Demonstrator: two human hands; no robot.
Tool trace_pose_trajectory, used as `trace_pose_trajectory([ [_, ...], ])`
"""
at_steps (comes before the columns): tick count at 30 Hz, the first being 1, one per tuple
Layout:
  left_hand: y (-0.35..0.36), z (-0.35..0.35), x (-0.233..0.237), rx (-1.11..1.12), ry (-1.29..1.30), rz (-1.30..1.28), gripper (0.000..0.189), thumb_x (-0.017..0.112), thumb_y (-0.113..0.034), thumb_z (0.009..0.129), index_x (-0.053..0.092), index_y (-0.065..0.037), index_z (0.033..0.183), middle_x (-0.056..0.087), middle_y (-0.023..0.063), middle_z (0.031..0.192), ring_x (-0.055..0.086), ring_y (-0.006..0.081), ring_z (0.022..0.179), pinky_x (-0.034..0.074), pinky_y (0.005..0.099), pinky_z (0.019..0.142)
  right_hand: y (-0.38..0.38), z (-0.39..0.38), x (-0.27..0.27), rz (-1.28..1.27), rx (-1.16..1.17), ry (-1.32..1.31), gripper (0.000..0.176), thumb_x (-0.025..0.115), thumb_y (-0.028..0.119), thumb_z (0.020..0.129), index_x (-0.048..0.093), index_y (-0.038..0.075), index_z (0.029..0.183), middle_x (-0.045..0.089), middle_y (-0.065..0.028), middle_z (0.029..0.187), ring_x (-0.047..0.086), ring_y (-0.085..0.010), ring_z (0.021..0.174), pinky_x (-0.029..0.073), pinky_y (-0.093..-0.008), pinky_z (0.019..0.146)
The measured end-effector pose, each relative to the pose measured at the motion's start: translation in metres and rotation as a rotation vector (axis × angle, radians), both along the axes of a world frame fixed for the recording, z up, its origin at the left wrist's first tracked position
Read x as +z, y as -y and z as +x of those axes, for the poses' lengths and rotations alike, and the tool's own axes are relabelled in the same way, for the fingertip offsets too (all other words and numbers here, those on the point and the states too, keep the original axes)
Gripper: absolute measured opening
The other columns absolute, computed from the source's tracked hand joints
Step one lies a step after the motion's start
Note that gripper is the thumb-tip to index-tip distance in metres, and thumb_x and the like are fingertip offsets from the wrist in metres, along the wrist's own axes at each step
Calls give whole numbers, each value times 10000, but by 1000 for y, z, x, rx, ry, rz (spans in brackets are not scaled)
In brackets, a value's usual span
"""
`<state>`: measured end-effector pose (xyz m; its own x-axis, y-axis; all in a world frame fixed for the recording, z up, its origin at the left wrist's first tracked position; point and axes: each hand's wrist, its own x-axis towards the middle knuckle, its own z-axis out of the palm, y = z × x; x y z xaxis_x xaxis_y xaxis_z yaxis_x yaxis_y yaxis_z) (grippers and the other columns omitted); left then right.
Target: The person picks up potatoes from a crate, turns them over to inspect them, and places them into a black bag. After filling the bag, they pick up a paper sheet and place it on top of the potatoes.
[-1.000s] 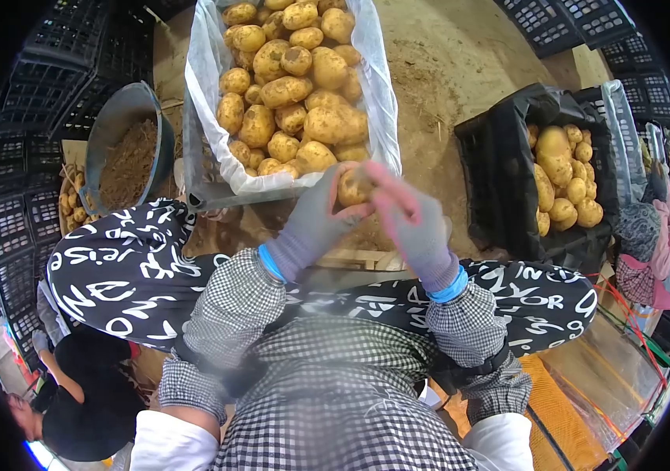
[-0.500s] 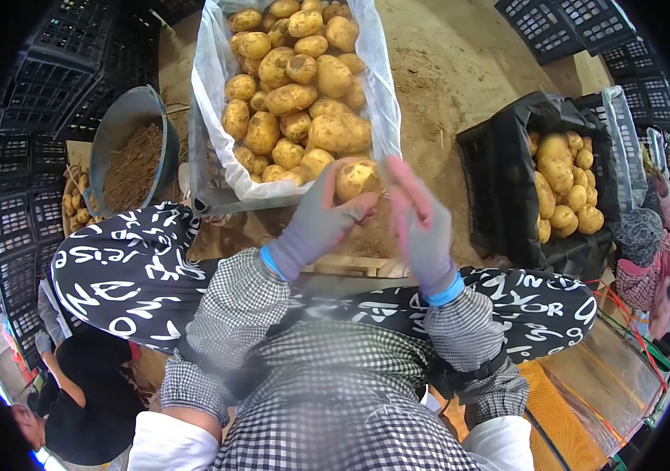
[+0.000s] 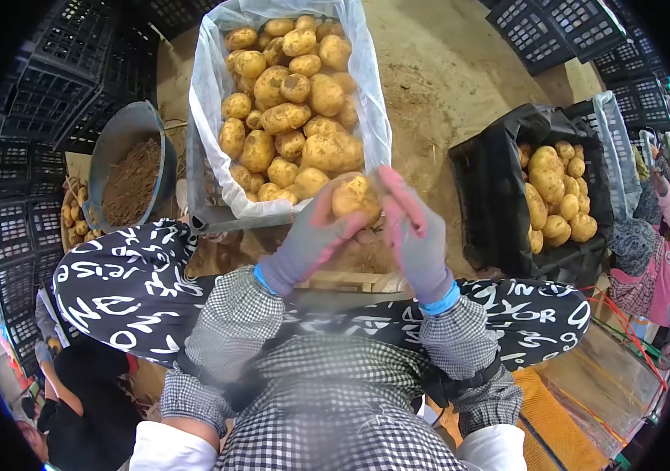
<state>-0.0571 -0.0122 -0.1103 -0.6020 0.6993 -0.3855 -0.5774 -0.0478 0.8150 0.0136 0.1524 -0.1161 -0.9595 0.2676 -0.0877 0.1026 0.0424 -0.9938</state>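
Above the lap, between 2 gloved hands, 1 yellow-brown, soil-flecked potato (image 3: 355,196) is held up just in front of the near rim of the clear-plastic-lined crate (image 3: 203,133).

**Progress, judged from how things lie.** The clear-plastic-lined crate is heaped with mixed-size potatoes almost to its rim. The black-plastic-lined crate (image 3: 492,180) to the right holds a lower fill, with much of its liner wall bare. At far left a small container of little potatoes (image 3: 74,220) shows partly behind the grey metal basin of brown soil and fibre (image 3: 119,137). The handling appears to be somewhere in its middle: a large stock ahead, a smaller quantity set apart, 1 item in hand.

**Hands.**
- The left hand (image 3: 311,239), in a grey glove with pink tips, is curled round the potato's left side and underside, with the thumb on the near face. This is a closed, firm hold.
- The right hand (image 3: 417,235), gloved alike, has its fingers straight and pressed together, nearly flat. The fingertips lie against the potato's right side and are not wrapped about it.

**Surroundings.** Stacked black plastic lattice crates (image 3: 29,102) line the left. 1 person in a pink sleeve (image 3: 668,267) is at the right edge and another in dark clothing (image 3: 76,392) is at lower left, both well apart from the potato.
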Motion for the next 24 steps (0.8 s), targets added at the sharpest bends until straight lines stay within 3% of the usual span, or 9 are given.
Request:
trace_pose_trajectory([
  [5, -1, 1, -2, 3, 4, -49, 709, 644, -305, 950, 260, -17, 1471, 543, 112, 1213, 598, 141, 979, 515, 274, 855, 4, 4, -8, 182, 54, -127, 377, 526, 124, 1004, 533, 4, 1362, 596, 36, 941, 396, 4, 610, 333, -166, 525],
  [10, -3, 2, 3, -15, -117, -29, 674, 580, -397, 975, 299, -28, 1465, 530, 93, 1238, 566, 141, 1055, 493, 301, 917, -3, 0, 5, -34, -76, 43, 373, 520, 105, 1000, 538, 7, 1359, 600, 27, 964, 400, -1, 594, 339, -174, 512],
  [14, -8, 1, -1, 118, 122, 132, 627, 508, -451, 996, 346, -37, 1438, 531, 80, 1248, 548, 145, 1095, 485, 320, 922, -5, 5, 1, -3, -30, 3, 380, 519, 85, 995, 531, 8, 1367, 590, 34, 940, 396, -1, 583, 337, -177, 507],
  [17, -10, 4, 7, 217, 349, 132, 551, 443, -447, 1019, 380, -71, 1417, 556, 54, 1180, 549, 128, 965, 480, 283, 790, -2, 5, -3, -11, -35, -39, 376, 518, 68, 990, 537, 9, 1361, 607, 23, 994, 398, 2, 583, 331, -175, 504],
  [19, -20, 2, 27, 286, 478, 5, 493, 355, -452, 1047, 422, -102, 1388, 599, 26, 1052, 542, 93, 732, 456, 222, 590, 0, 5, -3, -10, -37, -41, 367, 518, 55, 986, 548, 7, 1349, 628, 8, 1042, 412, 2, 591, 336, -173, 508],
  [20, -16, 3, 13, 214, 339, -26, 479, 350, -452, 1047, 439, -100, 1360, 598, 30, 1045, 526, 94, 716, 445, 222, 580, 4, 6, 0, -13, -22, -25, 362, 519, 49, 984, 555, 4, 1341, 637, -1, 1060, 425, 1, 597, 343, -173, 512],
  [21, -8, 5, -12, 142, 202, -57, 467, 345, -453, 1048, 456, -99, 1331, 598, 34, 1037, 511, 95, 699, 434, 221, 571, 5, 8, 2, 10, -1, -38, 353, 521, 38, 977, 564, -3, 1325, 641, -24, 1099, 460, -29, 691, 364, -188, 590],
  [23, -2, 9, -26, 80, 268, 53, 456, 338, -454, 1048, 477, -95, 1291, 598, 43, 1026, 485, 99, 671, 415, 219, 548, 6, 11, 3, 83, 45, -101, 334, 528, 13, 958, 586, -20, 1286, 646, -84, 1197, 551, -115, 967, 423, -236, 819],
  [24, -1, 9, -24, 88, 467, 195, 454, 336, -455, 1047, 481, -93, 1279, 599, 48, 1023, 474, 101, 659, 407, 217, 535, 6, 10, 4, 133, 70, -153, 323, 533, -2, 947, 599, -31, 1262, 647, -122, 1257, 608, -173, 1148, 460, -267, 969],
])
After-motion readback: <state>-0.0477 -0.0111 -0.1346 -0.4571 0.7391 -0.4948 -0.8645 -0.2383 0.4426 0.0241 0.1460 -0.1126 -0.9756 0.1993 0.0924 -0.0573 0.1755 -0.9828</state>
